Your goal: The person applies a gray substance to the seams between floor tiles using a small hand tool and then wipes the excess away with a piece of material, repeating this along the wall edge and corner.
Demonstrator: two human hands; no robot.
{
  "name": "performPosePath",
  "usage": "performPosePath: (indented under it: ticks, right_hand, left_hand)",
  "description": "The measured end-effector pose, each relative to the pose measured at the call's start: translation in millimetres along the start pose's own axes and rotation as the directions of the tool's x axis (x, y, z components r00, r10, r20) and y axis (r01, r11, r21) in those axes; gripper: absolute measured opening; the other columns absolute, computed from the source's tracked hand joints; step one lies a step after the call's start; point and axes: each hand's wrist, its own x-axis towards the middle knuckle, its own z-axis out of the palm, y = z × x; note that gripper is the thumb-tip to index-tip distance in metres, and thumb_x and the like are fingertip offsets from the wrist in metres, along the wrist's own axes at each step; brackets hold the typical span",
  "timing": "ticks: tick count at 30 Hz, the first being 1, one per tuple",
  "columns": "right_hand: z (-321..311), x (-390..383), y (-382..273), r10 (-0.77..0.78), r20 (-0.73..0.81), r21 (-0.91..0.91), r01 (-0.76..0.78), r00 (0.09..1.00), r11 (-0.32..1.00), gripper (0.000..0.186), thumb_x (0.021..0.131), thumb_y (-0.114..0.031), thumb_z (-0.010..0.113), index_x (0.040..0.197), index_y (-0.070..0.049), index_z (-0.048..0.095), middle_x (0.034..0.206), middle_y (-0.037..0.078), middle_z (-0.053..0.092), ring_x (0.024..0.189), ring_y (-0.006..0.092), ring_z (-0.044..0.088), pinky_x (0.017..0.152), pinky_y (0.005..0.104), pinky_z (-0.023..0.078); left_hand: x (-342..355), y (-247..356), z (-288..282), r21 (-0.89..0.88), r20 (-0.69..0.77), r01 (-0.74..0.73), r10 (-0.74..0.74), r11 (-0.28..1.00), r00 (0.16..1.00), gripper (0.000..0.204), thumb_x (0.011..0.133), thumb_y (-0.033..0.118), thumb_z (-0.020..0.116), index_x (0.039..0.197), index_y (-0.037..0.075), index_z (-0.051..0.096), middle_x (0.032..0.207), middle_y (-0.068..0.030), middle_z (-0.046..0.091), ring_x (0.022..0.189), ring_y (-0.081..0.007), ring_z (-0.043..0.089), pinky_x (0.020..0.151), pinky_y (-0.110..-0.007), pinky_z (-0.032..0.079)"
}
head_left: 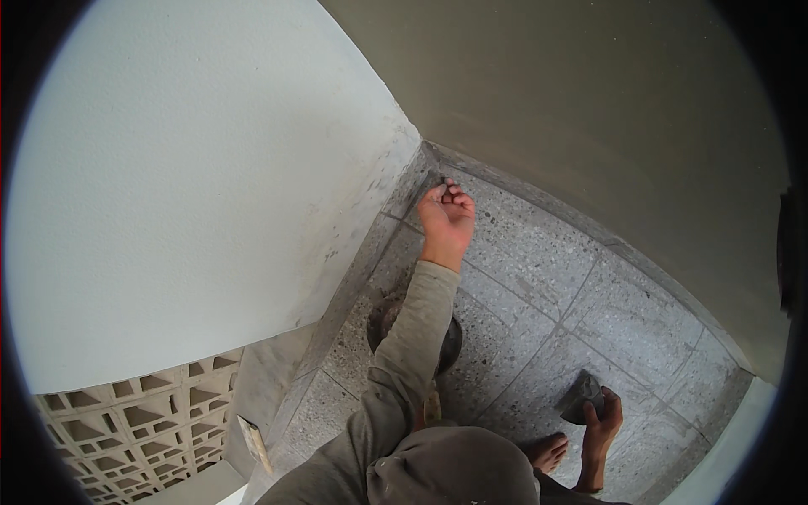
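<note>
My left hand is at the far corner of the floor, palm turned up, its fingers curled against the thumb near the grey skirting. Whether a small thing is pinched at the fingertips cannot be made out. Lower right, my right hand grips a dark grey, flat-faced block just above the tiles. Partly hidden under my left sleeve, a dark round bowl-like vessel rests on the speckled grey tile floor.
A white wall and a grey-brown wall meet at the corner. Lower left are a pierced block screen and a wooden-handled tool. A bare foot stands beside a bulge of brown-grey cloth.
</note>
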Motion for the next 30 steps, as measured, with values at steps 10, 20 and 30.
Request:
performPosePath:
  ticks: [10, 20, 30]
  right_hand:
    - [1, -2, -7, -0.019, -0.01, -0.041, 0.018, 1.0, 0.999, 0.045, 0.085, -0.004, 0.071, 0.127, 0.007, 0.057, 0.11, 0.012, 0.067, 0.102, 0.0186, 0.062, 0.095, 0.0324, 0.047]
    - [3, -3, -9, -0.019, -0.012, -0.066, 0.019, 1.0, 0.998, 0.043, 0.085, -0.002, 0.069, 0.125, 0.008, 0.057, 0.111, 0.012, 0.067, 0.101, 0.018, 0.062, 0.094, 0.0316, 0.047]
    - [69, 26, -83, 0.145, 0.396, 0.587, -0.372, 0.907, 0.72, 0.036, 0.098, -0.003, 0.061, 0.133, 0.002, 0.059, 0.12, 0.009, 0.069, 0.106, 0.0183, 0.066, 0.095, 0.0341, 0.052]
  left_hand:
    - [24, -9, 20, -0.015, -0.042, -0.017, 0.016, 1.0, 0.999, 0.012, 0.094, 0.007, 0.047, 0.097, 0.002, 0.058, 0.088, -0.0035, 0.06, 0.075, -0.0129, 0.057, 0.062, -0.026, 0.048]
    - [17, -6, 35, -0.131, -0.029, -0.033, 0.03, 0.991, 0.999, 0.012, 0.093, 0.003, 0.048, 0.1, 0.003, 0.057, 0.088, -0.0035, 0.059, 0.072, -0.0129, 0.057, 0.062, -0.024, 0.047]
    - [-173, -58, -38, 0.854, 0.51, -0.4, -0.393, 0.332, 0.765, 0.04, 0.107, 0.036, 0.041, 0.128, 0.01, 0.062, 0.145, -0.0087, 0.042, 0.129, -0.0232, 0.04, 0.11, -0.041, 0.031]
